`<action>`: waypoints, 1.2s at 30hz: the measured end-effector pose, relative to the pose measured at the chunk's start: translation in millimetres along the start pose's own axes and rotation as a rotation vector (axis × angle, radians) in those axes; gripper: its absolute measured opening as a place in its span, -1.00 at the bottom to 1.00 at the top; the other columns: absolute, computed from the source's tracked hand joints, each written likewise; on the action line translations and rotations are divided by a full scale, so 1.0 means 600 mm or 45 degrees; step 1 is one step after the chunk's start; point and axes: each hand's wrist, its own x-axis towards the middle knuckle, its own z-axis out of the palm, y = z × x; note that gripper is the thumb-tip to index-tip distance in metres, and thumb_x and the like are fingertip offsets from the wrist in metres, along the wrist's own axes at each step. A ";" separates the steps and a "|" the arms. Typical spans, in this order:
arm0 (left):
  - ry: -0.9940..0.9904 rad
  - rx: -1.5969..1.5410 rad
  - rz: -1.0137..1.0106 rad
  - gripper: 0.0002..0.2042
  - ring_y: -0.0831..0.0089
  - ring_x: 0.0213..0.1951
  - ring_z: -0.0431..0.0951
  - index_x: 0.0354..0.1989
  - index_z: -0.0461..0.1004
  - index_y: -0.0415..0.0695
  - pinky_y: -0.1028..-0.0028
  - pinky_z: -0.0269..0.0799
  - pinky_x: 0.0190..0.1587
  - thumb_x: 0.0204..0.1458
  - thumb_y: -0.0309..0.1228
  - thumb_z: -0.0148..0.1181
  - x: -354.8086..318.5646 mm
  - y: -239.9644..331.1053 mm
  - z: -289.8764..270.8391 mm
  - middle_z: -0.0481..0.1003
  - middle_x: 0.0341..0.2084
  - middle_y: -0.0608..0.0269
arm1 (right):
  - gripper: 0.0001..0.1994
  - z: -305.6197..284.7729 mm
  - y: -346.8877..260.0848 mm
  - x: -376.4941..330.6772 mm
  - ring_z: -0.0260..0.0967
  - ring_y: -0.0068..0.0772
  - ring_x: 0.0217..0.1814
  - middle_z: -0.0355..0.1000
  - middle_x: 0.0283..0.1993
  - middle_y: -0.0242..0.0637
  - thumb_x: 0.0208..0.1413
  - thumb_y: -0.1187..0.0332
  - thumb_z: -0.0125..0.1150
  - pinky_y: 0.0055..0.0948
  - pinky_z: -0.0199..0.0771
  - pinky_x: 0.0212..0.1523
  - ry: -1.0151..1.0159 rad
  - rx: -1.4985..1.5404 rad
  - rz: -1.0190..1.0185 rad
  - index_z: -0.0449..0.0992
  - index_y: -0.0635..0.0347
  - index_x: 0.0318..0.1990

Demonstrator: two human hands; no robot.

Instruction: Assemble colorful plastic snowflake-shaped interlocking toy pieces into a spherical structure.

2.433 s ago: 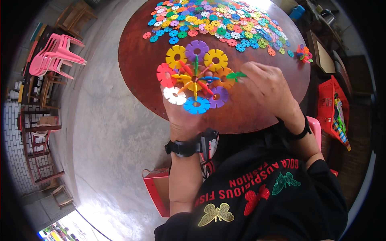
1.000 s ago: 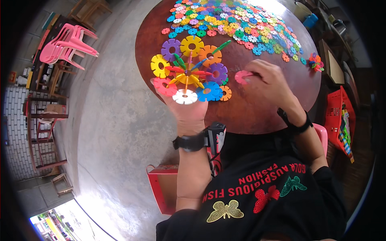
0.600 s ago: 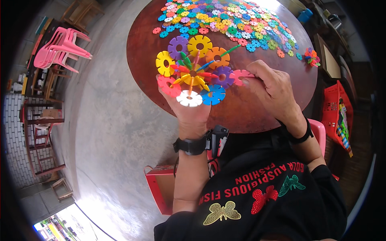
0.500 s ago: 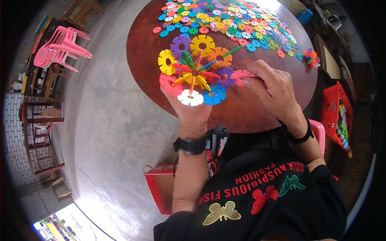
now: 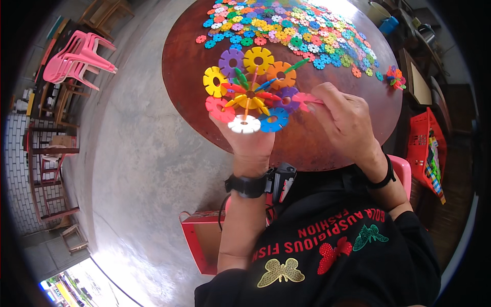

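My left hand (image 5: 250, 145) holds up a flower-shaped build of interlocking plastic discs (image 5: 250, 94) from below, its fingers mostly hidden behind it. Around its yellow middle stand red, green, blue and orange discs seen edge-on. The outer ring has a white disc (image 5: 244, 124), a blue disc (image 5: 274, 119), an orange disc (image 5: 281, 74), a purple disc (image 5: 288, 99) and several more. My right hand (image 5: 343, 115) pinches a pink notched disc (image 5: 309, 100) between thumb and fingers. That disc meets the right side of the purple one; whether their slots are joined I cannot tell.
A round brown table (image 5: 197, 97) bears a wide spread of loose coloured discs (image 5: 286, 28) at its far side. A small finished-looking disc cluster (image 5: 395, 78) sits at its right edge. Nearby are a red basket (image 5: 419, 148), an open red box (image 5: 204, 240) and pink stacked chairs (image 5: 76, 59).
The disc build has shifted very slightly to the right in view with my left hand. My right hand still pinches the pink disc, now tilted more edge-on against the purple one.
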 end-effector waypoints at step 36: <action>0.088 -0.196 0.164 -0.41 0.07 0.13 0.34 0.21 0.24 -0.03 0.04 0.21 0.17 0.13 0.09 -0.18 0.012 0.080 -0.003 0.32 0.15 0.16 | -0.63 0.187 0.024 0.015 0.40 -0.13 -0.12 0.24 -0.09 -0.12 -0.04 0.23 0.26 -0.22 0.44 -0.19 -0.676 -0.195 0.037 0.38 0.12 -0.07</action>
